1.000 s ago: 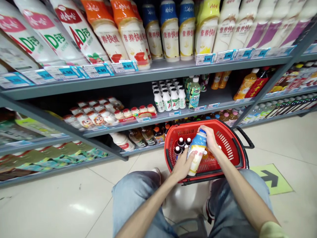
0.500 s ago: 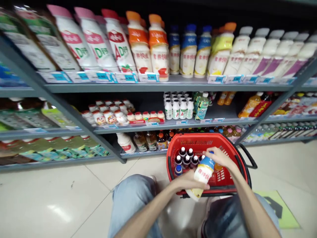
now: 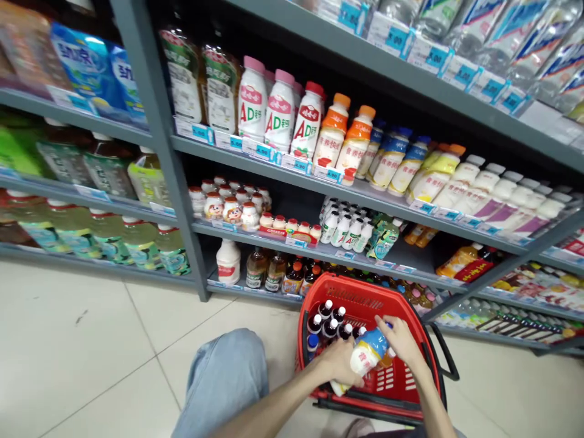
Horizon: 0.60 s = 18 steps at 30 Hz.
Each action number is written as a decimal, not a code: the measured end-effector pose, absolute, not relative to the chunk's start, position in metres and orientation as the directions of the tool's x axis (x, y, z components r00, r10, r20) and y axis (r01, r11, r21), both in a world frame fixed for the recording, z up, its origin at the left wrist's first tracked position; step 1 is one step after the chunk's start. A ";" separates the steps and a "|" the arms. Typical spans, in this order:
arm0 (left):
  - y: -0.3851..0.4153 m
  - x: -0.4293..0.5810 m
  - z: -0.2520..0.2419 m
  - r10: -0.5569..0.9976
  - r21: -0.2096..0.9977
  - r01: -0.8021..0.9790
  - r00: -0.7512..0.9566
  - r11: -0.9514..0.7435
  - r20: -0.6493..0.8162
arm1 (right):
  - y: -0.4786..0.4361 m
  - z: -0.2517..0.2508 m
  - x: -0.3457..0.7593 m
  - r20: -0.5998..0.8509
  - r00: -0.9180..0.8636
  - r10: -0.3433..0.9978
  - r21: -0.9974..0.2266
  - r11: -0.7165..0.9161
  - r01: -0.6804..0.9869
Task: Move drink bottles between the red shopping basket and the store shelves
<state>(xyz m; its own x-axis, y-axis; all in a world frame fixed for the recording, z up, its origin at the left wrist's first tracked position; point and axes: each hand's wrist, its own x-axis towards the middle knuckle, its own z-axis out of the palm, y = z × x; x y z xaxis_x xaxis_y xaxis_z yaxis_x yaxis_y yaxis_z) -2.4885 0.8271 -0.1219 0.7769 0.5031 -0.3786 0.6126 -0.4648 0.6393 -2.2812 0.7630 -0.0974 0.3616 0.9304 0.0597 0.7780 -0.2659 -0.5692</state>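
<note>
Both my hands hold one white drink bottle with a blue top point(image 3: 365, 357), tilted on its side over a red shopping basket point(image 3: 360, 292) on the floor. My left hand point(image 3: 336, 364) grips the lower body of the bottle. My right hand point(image 3: 398, 338) is wrapped round its blue upper end. Several dark bottles with white caps point(image 3: 329, 319) stand upright in the left part of the basket, right beside the held bottle.
Grey shelves point(image 3: 292, 167) packed with drink bottles rise behind the basket, with a grey upright post point(image 3: 159, 152) to the left. My knee in light jeans point(image 3: 223, 377) is left of the basket. Pale floor tiles point(image 3: 82, 347) spread out at left.
The view has swung left and up, showing more shelving. The bottle has sunk lower into the basket and lies more on its side, still held by both hands.
</note>
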 end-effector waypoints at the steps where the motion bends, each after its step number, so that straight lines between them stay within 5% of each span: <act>1: 0.828 -2.488 -0.121 0.499 0.641 0.604 0.784 -0.474 -0.370 | 0.761 -0.097 -2.283 0.096 0.387 0.917 -0.579 -0.265 0.771; 10: 0.834 -2.493 -0.116 0.321 0.799 0.359 0.921 -0.482 -0.220 | 0.735 -0.069 -2.299 0.327 0.381 0.865 -0.576 -0.137 0.806; 15: 0.827 -2.489 -0.106 0.416 0.827 0.267 0.908 -0.495 -0.044 | 0.730 -0.024 -2.315 0.605 0.208 0.768 -0.252 -0.062 0.966; 18: 0.826 -2.483 -0.115 0.527 0.698 0.401 0.849 -0.594 -0.040 | 0.735 0.006 -2.328 0.719 0.007 0.695 0.051 -0.062 0.997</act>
